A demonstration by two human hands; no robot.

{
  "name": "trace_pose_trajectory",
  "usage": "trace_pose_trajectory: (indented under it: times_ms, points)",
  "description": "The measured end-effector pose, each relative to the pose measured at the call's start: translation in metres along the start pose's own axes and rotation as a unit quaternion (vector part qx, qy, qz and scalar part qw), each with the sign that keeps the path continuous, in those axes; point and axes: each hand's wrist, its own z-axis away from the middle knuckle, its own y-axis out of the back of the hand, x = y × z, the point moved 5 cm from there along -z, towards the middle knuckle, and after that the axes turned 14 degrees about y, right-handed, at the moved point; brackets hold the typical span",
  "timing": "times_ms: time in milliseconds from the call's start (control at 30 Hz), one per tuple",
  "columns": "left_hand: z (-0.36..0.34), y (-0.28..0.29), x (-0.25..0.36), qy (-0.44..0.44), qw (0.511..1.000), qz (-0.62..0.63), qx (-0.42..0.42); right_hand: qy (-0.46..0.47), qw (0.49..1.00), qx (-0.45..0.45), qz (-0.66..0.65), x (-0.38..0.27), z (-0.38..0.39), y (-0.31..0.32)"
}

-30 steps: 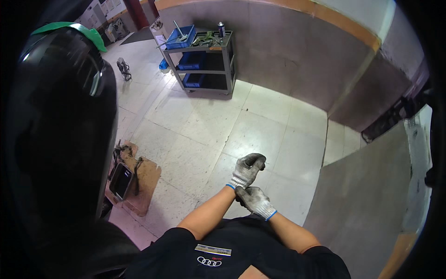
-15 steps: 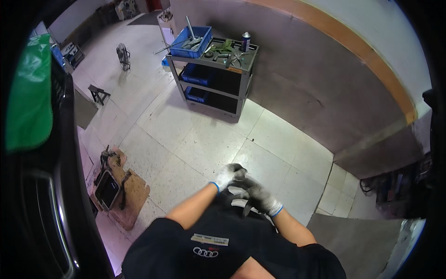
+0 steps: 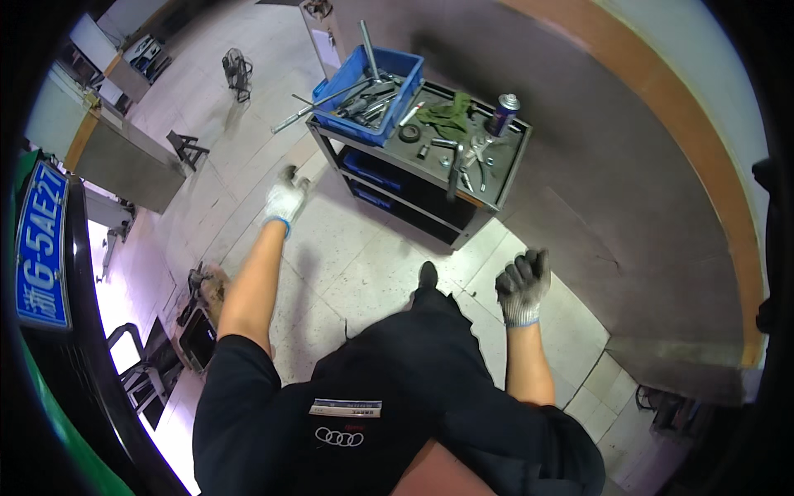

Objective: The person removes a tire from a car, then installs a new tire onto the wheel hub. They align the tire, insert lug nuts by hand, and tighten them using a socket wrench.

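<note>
1. Ahead of the person, against the grey wall, stands a dark metal tool cart (image 3: 488,194) with a top tray and lower shelves; it is the nearest work item to both hands.
2. Its top tray carries a blue plastic bin (image 3: 354,85) at the left end, filled with long metal tools, some of which stick out past the bin's rim.
3. Beside the bin on the tray lie a crumpled green rag (image 3: 447,113), an upright spray can (image 3: 502,114) with a silver top, pliers (image 3: 473,157) and several small sockets too small to tell apart.
4. Blue bins also show on the cart's lower shelves, partly in shadow.
5. Left hand (image 3: 286,197): gloved in white knit with a blue cuff, arm stretched forward over the tiled floor, just beside the cart's left end and not touching it. Fingers appear loosely curled and hold nothing visible.
6. Right hand (image 3: 523,286): gloved in grey-palmed knit, raised in front of the cart's right corner, fingers curled in toward the palm; empty so far as can be seen, clear of the cart.
7. One dark shoe tip (image 3: 427,274) shows on the floor between the hands, near the cart's base.
8. To the left: a black vehicle front with a blue licence plate (image 3: 41,245), a piece of cardboard (image 3: 208,285) on the floor with a dark device on it, and a small floor fan (image 3: 237,70) farther back.
9. Nothing stands between the hands and the cart.
</note>
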Motion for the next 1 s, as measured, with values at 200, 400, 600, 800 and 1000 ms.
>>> trace_pose_trajectory:
  times_ms: [200,400,600,800,1000]
  points:
    - [-0.164,0.043,0.031,-0.017,0.981,-0.190,0.042,-0.124,0.943,-0.016,0.309,0.094,-0.202,-0.082]
    - [-0.235,-0.011,0.044,-0.039,0.976,-0.196,-0.084,-0.051,0.599,-0.221,0.768,0.245,-0.417,-0.131]
    - [-0.254,-0.030,0.006,0.012,0.977,-0.056,-0.206,0.060,0.279,-0.213,0.934,0.368,-0.572,-0.109]
    - [-0.263,-0.034,-0.011,0.066,0.954,-0.013,-0.293,0.030,0.052,-0.295,0.954,0.410,-0.584,-0.119]
    - [-0.269,-0.043,-0.045,0.037,0.942,-0.050,-0.329,0.053,0.032,-0.299,0.952,0.379,-0.572,-0.128]
